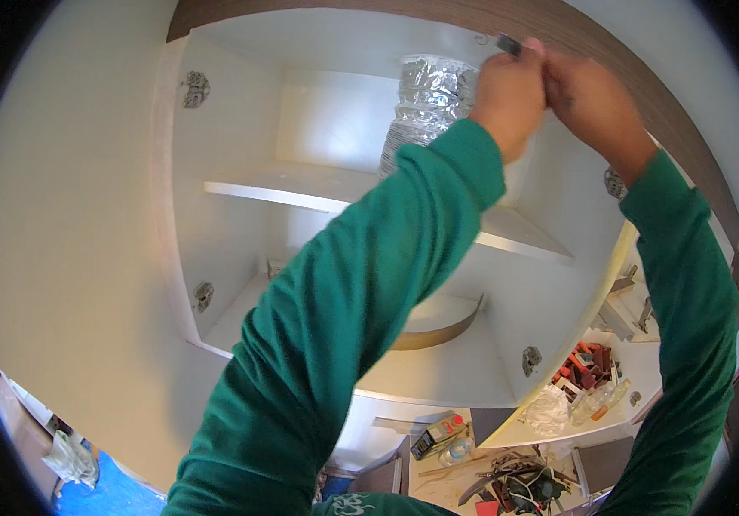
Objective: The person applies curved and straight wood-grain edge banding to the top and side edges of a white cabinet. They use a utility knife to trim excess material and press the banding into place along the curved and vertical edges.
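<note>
Up at twelve o'clock, the left hand (509, 95) and right hand (593, 103) meet, closed together on a small dark metal fitting (509, 44) by the white cabinet's top panel (335, 39). Fixing seems underway beside the crinkled silver foil duct (425, 103); steadiness matters next.

White cabinet, green sleeves, silver duct.

My sleeves (369, 284) are deep green, and between my left hand (509, 96) and right hand (593, 101) I pinch a small dark grey piece (508, 43). The cabinet (240, 129) and its shelf (300, 187) are plain white, edged above by a brown wood-grain panel (610, 52). The crinkled duct (425, 107) shines silver. Down below I see red boxes (588, 363) and a bright blue sheet (111, 492).
</note>
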`<action>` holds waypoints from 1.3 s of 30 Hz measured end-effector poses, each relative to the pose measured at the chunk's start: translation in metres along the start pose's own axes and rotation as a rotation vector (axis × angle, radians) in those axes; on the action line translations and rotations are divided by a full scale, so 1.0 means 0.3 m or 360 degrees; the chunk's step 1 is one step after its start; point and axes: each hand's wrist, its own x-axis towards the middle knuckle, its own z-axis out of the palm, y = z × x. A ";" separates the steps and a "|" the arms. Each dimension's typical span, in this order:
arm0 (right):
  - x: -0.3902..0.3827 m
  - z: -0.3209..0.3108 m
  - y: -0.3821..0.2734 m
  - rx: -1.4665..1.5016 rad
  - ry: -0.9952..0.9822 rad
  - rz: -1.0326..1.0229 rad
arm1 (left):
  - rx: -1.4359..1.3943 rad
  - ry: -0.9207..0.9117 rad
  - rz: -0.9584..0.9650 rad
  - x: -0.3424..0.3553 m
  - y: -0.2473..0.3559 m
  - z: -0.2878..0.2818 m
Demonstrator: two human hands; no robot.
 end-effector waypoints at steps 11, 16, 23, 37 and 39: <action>0.027 0.017 -0.011 -0.0054 0.0038 -0.0047 | -0.0516 -0.0082 -0.0195 0.002 0.018 -0.024; 0.061 0.029 0.024 -0.0111 -0.0028 -0.0207 | -0.0534 -0.0098 -0.0185 0.009 0.012 -0.040; 0.092 0.027 -0.061 -0.0176 0.0023 -0.0206 | -0.0504 -0.0073 -0.0200 0.038 0.011 -0.141; -0.168 -0.130 0.003 -0.0341 0.0020 0.0047 | -0.0227 0.0068 0.0042 -0.042 0.012 -0.144; -0.191 -0.145 0.016 -0.0368 0.0027 0.0111 | -0.0185 0.0169 0.0114 0.002 0.014 -0.152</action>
